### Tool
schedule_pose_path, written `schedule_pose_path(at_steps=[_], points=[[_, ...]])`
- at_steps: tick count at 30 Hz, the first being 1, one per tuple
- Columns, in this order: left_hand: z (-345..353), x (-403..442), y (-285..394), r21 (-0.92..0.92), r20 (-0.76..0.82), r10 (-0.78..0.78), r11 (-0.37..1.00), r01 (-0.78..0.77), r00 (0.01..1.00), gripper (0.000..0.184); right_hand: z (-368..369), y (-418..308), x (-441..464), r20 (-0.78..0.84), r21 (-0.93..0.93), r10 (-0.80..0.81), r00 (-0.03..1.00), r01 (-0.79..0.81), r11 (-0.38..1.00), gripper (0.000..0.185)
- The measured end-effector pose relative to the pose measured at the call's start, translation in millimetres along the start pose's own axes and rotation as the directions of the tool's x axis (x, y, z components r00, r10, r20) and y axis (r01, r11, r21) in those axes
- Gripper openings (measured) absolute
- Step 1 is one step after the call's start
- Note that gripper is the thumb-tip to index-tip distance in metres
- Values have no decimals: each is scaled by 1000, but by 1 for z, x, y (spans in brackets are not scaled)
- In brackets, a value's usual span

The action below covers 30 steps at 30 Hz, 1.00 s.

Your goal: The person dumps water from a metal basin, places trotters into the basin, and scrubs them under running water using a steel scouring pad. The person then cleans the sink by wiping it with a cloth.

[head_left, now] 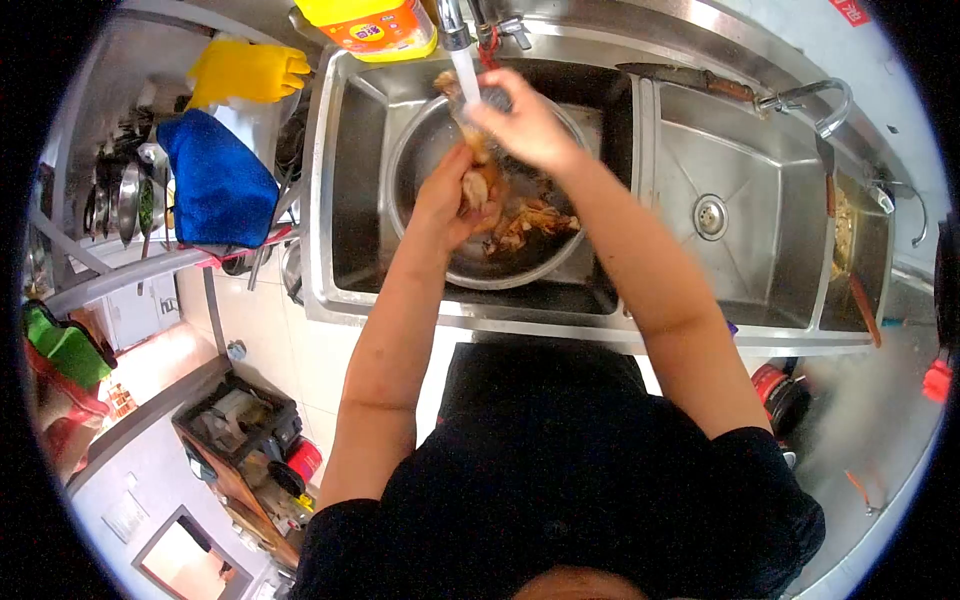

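Observation:
Water runs from the tap (455,35) into a round metal basin (510,275) in the left sink. My left hand (447,200) is wrapped round a brownish piece of food (478,190), which looks like poultry, above the basin. Beside the stream is my right hand (515,120), its fingers bent near the upper end of the piece; blur and splashing water hide what they touch. More brown pieces (535,222) lie in the basin, to the right of my left hand.
A yellow bottle (375,28) stands behind the left sink. Yellow gloves (245,72) and a blue cloth (220,180) hang at the left. A knife (690,78) lies behind the right sink (745,200). A second tap (832,120) is at the right.

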<state>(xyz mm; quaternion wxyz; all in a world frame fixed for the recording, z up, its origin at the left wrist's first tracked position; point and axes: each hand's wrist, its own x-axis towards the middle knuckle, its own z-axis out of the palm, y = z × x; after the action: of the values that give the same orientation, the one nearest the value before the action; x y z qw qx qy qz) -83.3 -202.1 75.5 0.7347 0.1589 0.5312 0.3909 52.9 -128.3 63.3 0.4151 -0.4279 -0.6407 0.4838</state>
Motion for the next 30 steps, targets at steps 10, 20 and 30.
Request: schedule_pose_path(at_steps=[10, 20, 30], points=[[7, 1, -36, -67, -11, 102, 992, -103, 995, 28, 8, 24, -17, -300, -459, -120, 947, -33, 888, 21], [-12, 18, 11, -235, 58, 411, 891, -388, 910, 27, 28, 12, -74, -82, -137, 263, 961, -272, 953, 27], [4, 22, -10, -21, -25, 475, 879, -476, 879, 42, 35, -12, -72, -161, -180, 68, 985, -97, 979, 38]])
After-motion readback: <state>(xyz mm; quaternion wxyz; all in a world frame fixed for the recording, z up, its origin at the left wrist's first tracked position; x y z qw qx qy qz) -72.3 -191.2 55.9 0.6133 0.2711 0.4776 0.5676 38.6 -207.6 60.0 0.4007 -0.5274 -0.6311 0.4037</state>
